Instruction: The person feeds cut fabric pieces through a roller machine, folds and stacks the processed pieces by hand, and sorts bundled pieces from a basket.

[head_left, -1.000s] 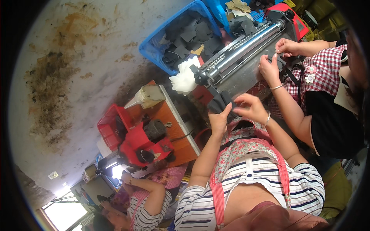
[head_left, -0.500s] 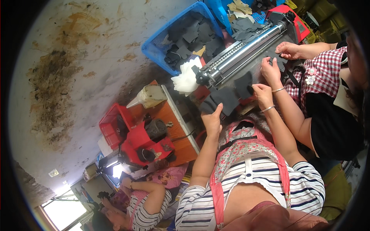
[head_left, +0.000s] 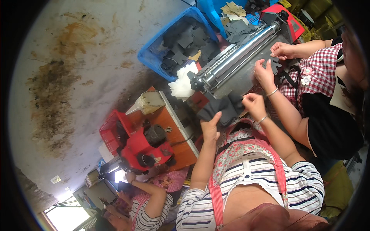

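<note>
Dark grey flat pieces point(head_left: 221, 109), like leather or thin sheet material, lie overlapped in front of me. My left hand point(head_left: 211, 128) is closed on their left edge, thumb on top. At their right side my right hand point(head_left: 254, 106) has thumb and forefinger pinched together at the edge of a dark piece; how firmly it grips is hard to see. Just beyond stands a roller machine point(head_left: 246, 52) with a long shiny metal roller and red end housing. At its right front, a co-worker's hands point(head_left: 265, 74) handle a small dark notched piece point(head_left: 276, 66).
A blue plastic basket point(head_left: 143, 57) heaped with dark pieces stands behind the machine. White scalloped material point(head_left: 182, 82) hangs at the machine's left end. On the left, an orange-topped table point(head_left: 179, 144) bears a red machine point(head_left: 142, 148) and a red bin point(head_left: 111, 133). Another person point(head_left: 154, 200) sits lower left.
My right hand has come down and a little left, lowering its dark piece from the machine's front edge onto the others. My left hand stays nearly in place.
</note>
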The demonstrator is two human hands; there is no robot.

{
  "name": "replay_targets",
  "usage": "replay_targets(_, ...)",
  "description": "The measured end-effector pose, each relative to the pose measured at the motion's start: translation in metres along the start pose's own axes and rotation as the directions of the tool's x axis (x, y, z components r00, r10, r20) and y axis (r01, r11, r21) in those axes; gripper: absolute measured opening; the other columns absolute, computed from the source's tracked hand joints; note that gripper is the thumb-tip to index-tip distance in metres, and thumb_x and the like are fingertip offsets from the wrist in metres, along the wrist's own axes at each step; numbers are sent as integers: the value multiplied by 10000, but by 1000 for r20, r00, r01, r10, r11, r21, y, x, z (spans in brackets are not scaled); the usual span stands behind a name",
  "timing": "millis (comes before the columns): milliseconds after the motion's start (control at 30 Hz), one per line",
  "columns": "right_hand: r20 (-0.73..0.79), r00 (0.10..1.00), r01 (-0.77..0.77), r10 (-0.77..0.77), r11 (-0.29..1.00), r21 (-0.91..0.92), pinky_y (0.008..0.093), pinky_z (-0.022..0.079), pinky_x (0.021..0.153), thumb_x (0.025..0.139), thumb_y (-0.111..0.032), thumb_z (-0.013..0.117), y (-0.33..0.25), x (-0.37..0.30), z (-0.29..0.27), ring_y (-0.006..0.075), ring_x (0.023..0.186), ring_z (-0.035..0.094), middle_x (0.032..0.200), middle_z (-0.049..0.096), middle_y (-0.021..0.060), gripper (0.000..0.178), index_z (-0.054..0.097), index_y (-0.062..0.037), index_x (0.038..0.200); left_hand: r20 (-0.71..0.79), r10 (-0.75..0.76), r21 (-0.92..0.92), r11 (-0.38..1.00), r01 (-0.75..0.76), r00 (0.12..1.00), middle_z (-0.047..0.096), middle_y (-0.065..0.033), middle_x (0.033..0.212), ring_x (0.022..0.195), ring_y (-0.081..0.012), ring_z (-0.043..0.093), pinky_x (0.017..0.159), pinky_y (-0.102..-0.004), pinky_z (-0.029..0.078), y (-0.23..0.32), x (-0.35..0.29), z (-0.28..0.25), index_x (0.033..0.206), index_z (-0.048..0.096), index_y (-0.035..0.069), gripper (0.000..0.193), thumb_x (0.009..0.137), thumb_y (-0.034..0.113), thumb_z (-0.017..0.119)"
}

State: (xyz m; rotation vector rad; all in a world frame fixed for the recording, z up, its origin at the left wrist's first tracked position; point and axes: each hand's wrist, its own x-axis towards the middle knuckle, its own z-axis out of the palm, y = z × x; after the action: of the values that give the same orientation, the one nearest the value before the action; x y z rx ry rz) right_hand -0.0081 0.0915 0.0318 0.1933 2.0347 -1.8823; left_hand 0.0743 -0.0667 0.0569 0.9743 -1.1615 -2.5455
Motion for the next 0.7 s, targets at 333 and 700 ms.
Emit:
replay_targets(333,-109,907,-264,406,753,603,233,513,447,870,-159,523,12,74,6,218,612,643,766,587,117,252,516,72,971,6,2,92,996,-2,1000,601,-111,1000,876,-198,607,771,-304,501,2,-1,-7,1067,535,-44,354,728,-73,630)
replay_targets(700,311,799,594,-516,757,-272,270,497,578,693,35,607,-24,-27,9,177,659,610,754,619,90,98,625,15,787,107,-29,178,984,9,994,608,-63,931,818,-129,593,729,-254,483,-5,-12,12,1003,573,-17,281,735,-44,656)
